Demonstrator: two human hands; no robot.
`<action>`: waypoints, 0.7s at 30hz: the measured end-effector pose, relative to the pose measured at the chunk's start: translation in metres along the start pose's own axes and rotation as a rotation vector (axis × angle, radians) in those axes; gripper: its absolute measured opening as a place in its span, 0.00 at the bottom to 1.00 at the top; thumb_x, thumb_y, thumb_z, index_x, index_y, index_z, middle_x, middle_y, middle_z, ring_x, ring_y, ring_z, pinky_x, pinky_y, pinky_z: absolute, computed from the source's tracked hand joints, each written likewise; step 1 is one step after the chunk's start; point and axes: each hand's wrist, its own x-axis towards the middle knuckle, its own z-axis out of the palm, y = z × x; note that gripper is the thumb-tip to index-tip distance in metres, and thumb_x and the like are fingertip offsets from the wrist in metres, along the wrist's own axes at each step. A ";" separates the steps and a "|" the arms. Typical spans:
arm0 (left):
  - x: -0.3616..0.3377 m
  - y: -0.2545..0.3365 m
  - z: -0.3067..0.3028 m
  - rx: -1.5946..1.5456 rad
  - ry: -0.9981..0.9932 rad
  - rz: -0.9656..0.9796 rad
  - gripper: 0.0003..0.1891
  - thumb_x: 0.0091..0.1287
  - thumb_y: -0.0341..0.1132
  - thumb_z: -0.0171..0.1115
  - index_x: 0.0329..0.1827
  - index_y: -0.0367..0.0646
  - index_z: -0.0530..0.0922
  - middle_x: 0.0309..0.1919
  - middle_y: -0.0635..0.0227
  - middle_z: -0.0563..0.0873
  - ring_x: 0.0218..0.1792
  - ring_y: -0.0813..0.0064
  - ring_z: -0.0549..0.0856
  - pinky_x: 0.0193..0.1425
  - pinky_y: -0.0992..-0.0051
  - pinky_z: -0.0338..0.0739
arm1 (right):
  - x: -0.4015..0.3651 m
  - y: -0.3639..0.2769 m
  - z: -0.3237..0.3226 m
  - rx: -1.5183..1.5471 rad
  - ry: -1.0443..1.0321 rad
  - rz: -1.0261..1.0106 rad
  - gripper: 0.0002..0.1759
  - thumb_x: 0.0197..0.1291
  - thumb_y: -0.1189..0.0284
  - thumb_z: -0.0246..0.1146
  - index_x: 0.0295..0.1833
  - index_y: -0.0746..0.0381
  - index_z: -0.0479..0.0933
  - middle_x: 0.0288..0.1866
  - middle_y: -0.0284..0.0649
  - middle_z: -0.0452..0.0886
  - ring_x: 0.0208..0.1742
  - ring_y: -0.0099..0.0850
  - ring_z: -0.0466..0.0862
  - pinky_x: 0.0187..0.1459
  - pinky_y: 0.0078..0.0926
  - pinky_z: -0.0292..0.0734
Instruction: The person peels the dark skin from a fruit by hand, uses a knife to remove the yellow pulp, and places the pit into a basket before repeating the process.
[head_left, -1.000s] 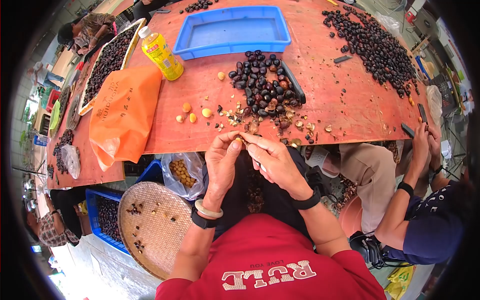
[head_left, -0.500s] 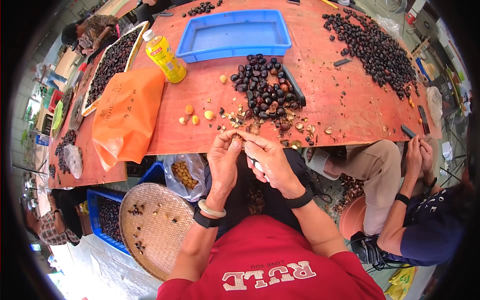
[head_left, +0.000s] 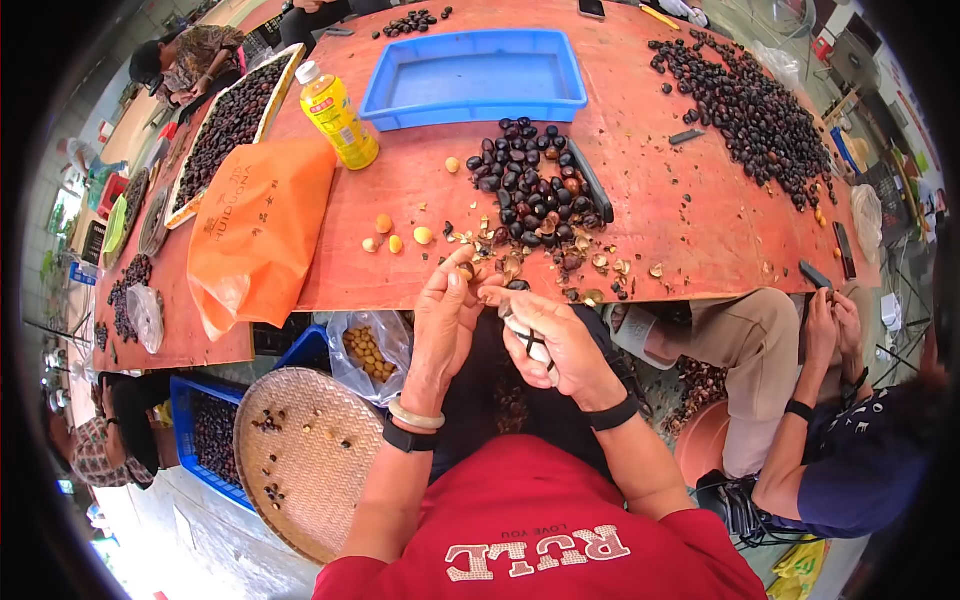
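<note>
My left hand [head_left: 447,325] is closed in a pinch around a brown nut [head_left: 466,270] at the table's front edge. Close beside it, my right hand [head_left: 560,350] wraps round a small tool with a white handle [head_left: 532,345] banded in black; its working end cannot be made out. A heap of dark, glossy nuts [head_left: 530,190] lies just beyond both hands, against a dark, long-edged object [head_left: 591,180]. Broken shell pieces [head_left: 600,264] are scattered in front of the heap. Several yellow peeled kernels [head_left: 422,235] rest to its left.
On the red table [head_left: 640,230] are a blue tray [head_left: 475,118], a yellow bottle [head_left: 340,118], an orange bag [head_left: 262,235] and a large nut pile [head_left: 750,110]. Below left are a woven basket [head_left: 310,470] and a bag of kernels [head_left: 369,352]. Another person's hands [head_left: 830,325] work at right.
My hands have moved slightly apart. The brown nut now shows in my left fingers, and more of the white handle is visible in my right hand. The view has shifted a little.
</note>
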 end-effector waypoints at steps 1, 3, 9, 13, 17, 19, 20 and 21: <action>-0.001 -0.001 -0.003 -0.015 -0.030 -0.004 0.19 0.68 0.39 0.58 0.57 0.38 0.71 0.43 0.69 0.81 0.44 0.76 0.80 0.54 0.74 0.74 | 0.000 -0.001 0.002 -0.001 0.001 0.000 0.22 0.70 0.64 0.50 0.66 0.60 0.65 0.21 0.33 0.71 0.11 0.15 0.64 0.09 0.12 0.58; -0.002 -0.002 -0.005 0.011 -0.044 0.001 0.19 0.67 0.39 0.59 0.57 0.39 0.72 0.43 0.69 0.81 0.43 0.77 0.80 0.53 0.75 0.74 | 0.000 -0.003 0.010 -0.372 0.173 -0.129 0.24 0.69 0.65 0.51 0.69 0.58 0.62 0.22 0.31 0.70 0.12 0.14 0.64 0.11 0.11 0.59; -0.006 0.000 -0.004 0.058 -0.064 -0.002 0.18 0.65 0.37 0.62 0.54 0.38 0.74 0.45 0.69 0.81 0.43 0.79 0.80 0.53 0.76 0.74 | -0.002 -0.008 0.019 -0.623 0.168 -0.223 0.27 0.67 0.69 0.53 0.70 0.61 0.60 0.30 0.32 0.75 0.21 0.15 0.68 0.23 0.12 0.66; -0.007 -0.003 -0.009 0.065 -0.090 -0.016 0.16 0.63 0.33 0.64 0.51 0.36 0.76 0.45 0.66 0.82 0.44 0.78 0.80 0.52 0.77 0.75 | -0.003 -0.012 0.018 -0.739 0.181 -0.224 0.28 0.66 0.68 0.54 0.69 0.64 0.61 0.32 0.32 0.76 0.28 0.18 0.72 0.32 0.16 0.70; -0.006 -0.002 -0.005 0.083 -0.080 -0.006 0.16 0.62 0.32 0.65 0.51 0.36 0.76 0.44 0.66 0.83 0.44 0.78 0.81 0.52 0.77 0.75 | -0.003 -0.012 0.013 -0.777 0.193 -0.197 0.27 0.65 0.68 0.54 0.69 0.64 0.62 0.30 0.30 0.74 0.28 0.18 0.72 0.31 0.17 0.70; -0.007 -0.003 -0.004 0.118 -0.072 -0.003 0.15 0.62 0.31 0.65 0.50 0.36 0.76 0.43 0.66 0.83 0.43 0.78 0.81 0.52 0.77 0.75 | -0.002 -0.010 0.010 -0.774 0.198 -0.245 0.26 0.67 0.67 0.53 0.68 0.62 0.63 0.25 0.28 0.70 0.19 0.13 0.65 0.20 0.11 0.60; -0.007 -0.002 -0.002 0.118 -0.072 -0.004 0.15 0.62 0.31 0.65 0.50 0.36 0.76 0.43 0.66 0.83 0.43 0.78 0.81 0.52 0.77 0.75 | -0.002 -0.010 0.009 -0.774 0.199 -0.244 0.26 0.67 0.67 0.53 0.68 0.62 0.63 0.25 0.28 0.70 0.19 0.13 0.65 0.20 0.11 0.60; -0.007 -0.002 0.000 0.131 -0.073 0.003 0.14 0.63 0.30 0.65 0.50 0.36 0.76 0.42 0.66 0.83 0.43 0.79 0.81 0.52 0.77 0.75 | -0.003 -0.010 0.009 -0.772 0.195 -0.254 0.26 0.67 0.67 0.53 0.68 0.63 0.64 0.25 0.28 0.70 0.20 0.13 0.65 0.20 0.11 0.60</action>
